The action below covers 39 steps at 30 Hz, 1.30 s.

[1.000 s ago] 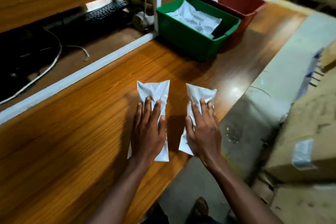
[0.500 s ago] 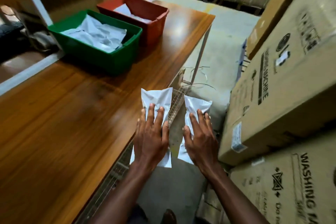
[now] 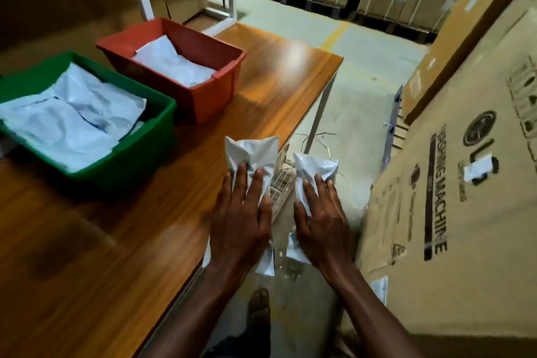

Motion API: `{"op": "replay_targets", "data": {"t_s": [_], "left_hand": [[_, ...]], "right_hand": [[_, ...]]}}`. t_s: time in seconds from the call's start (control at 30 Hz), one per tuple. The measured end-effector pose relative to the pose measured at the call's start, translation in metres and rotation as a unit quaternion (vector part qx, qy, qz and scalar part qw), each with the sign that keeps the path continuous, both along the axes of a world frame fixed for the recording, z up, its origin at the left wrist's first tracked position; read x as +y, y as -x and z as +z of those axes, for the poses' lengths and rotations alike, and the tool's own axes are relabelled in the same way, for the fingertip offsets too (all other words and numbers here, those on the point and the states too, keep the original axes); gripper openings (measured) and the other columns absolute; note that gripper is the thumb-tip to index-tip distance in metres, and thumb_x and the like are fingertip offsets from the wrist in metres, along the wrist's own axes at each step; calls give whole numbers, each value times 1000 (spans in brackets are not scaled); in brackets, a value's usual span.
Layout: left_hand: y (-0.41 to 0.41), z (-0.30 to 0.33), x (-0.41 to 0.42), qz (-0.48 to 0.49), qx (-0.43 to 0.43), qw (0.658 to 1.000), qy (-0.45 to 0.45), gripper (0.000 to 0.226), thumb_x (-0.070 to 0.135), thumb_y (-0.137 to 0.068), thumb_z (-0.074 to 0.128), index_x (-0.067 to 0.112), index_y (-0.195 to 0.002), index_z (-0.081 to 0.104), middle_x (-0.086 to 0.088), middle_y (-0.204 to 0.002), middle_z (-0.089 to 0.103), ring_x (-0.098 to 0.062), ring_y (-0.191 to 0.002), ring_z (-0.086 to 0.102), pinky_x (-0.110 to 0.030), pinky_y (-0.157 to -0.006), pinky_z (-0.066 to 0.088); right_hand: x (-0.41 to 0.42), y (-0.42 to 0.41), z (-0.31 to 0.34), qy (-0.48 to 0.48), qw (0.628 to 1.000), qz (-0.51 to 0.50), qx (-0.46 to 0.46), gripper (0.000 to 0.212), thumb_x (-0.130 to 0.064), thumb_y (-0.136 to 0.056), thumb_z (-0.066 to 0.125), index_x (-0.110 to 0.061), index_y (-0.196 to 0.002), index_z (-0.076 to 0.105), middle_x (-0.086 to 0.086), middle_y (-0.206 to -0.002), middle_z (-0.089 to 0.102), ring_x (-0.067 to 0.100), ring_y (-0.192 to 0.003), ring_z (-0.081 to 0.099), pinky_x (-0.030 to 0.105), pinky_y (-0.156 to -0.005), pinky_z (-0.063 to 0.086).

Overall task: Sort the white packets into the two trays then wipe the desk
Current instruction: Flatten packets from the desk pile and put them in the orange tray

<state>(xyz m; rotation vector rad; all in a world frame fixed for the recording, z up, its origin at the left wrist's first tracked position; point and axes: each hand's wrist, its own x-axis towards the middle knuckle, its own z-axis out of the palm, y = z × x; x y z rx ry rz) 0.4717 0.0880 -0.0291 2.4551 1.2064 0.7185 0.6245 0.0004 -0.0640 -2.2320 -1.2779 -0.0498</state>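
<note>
My left hand (image 3: 241,218) holds a white packet (image 3: 252,154) over the right edge of the wooden desk (image 3: 87,256). My right hand (image 3: 322,221) holds a second white packet (image 3: 313,168) just past the desk edge, above the floor. Both hands lie on top of their packets with the fingers spread. A green tray (image 3: 139,160) with several white packets stands at the left on the desk. Behind it, a red tray (image 3: 215,90) holds white packets too. Both trays are ahead and to the left of my hands.
Large cardboard boxes (image 3: 453,183) printed "washing machine" stand close on the right. A narrow strip of concrete floor (image 3: 357,96) runs between desk and boxes. A wire rack (image 3: 282,183) shows under the desk edge. My foot (image 3: 258,302) is below. More boxes line the back.
My view has swung to the right and nearer the trays. Both hands carried their packets from the desk top to its right edge; the right packet now hangs over the floor.
</note>
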Motion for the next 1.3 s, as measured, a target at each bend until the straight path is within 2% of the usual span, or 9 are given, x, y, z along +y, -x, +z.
{"op": "replay_targets", "data": {"t_s": [0.07, 0.23, 0.37, 0.6, 0.77, 0.93, 1.1, 1.23, 1.3], "left_hand": [[-26, 10, 28, 14, -11, 1000, -9, 54, 40, -102, 29, 25, -153, 33, -5, -164, 20, -18, -152, 6, -45, -122, 21], [-74, 39, 89, 82, -46, 994, -56, 51, 31, -100, 45, 21, -149, 42, -9, -161, 29, -27, -150, 22, -47, -118, 28], [-104, 60, 143, 153, -63, 981, -105, 50, 27, -98, 51, 17, -146, 47, -12, -158, 34, -27, -150, 22, -48, -119, 28], [-135, 91, 228, 337, -4, 936, -106, 53, 41, -100, 32, 22, -148, 44, -7, -160, 32, -29, -149, 25, -49, -120, 22], [-133, 107, 267, 444, 5, 891, -88, 58, 45, -98, 27, 22, -149, 43, -8, -160, 32, -33, -149, 22, -52, -120, 23], [-124, 123, 286, 498, 18, 862, -92, 59, 46, -97, 25, 25, -150, 40, -6, -161, 30, -33, -148, 24, -49, -117, 27], [-107, 129, 304, 522, 26, 847, -92, 56, 42, -98, 30, 25, -151, 38, -5, -162, 27, -31, -149, 22, -48, -115, 28], [-90, 128, 314, 534, 17, 841, -88, 56, 43, -99, 29, 26, -151, 37, -3, -163, 26, -30, -150, 21, -48, -115, 27], [-86, 125, 316, 535, 17, 840, -87, 56, 43, -99, 28, 26, -151, 37, -4, -162, 26, -31, -149, 21, -49, -115, 28]], "right_hand": [[36, -32, 13, -2, 1000, 15, -11, 54, -47, -104, 34, -25, -152, 42, 3, -162, 35, 25, -153, 24, 47, -114, 41], [124, -95, 46, -33, 995, 83, -44, 52, -45, -103, 39, -26, -151, 45, 1, -162, 36, 23, -152, 26, 46, -111, 44], [202, -129, 69, -77, 981, 171, -55, 51, -42, -103, 42, -23, -150, 47, 5, -160, 38, 26, -152, 28, 49, -110, 45], [341, -162, 101, -107, 933, 343, -29, 51, -40, -101, 46, -22, -149, 48, 8, -159, 40, 28, -151, 29, 50, -115, 38], [417, -150, 130, -85, 887, 452, -35, 53, -45, -101, 35, -21, -147, 49, 9, -159, 39, 31, -150, 31, 55, -118, 30], [482, -113, 146, -50, 859, 505, -73, 56, -46, -100, 28, -22, -148, 44, 11, -161, 35, 33, -150, 29, 51, -120, 23], [540, -75, 133, -6, 844, 526, -106, 46, -37, -103, 36, -17, -143, 47, 16, -159, 36, 39, -148, 30, 55, -121, 21], [569, -59, 109, 50, 839, 520, -150, 51, -39, -102, 28, -15, -142, 47, 19, -155, 42, 38, -144, 37, 57, -123, 13], [577, -57, 98, 82, 839, 518, -144, 48, -37, -102, 29, -14, -140, 48, 21, -154, 42, 40, -142, 38, 56, -122, 15]]}}
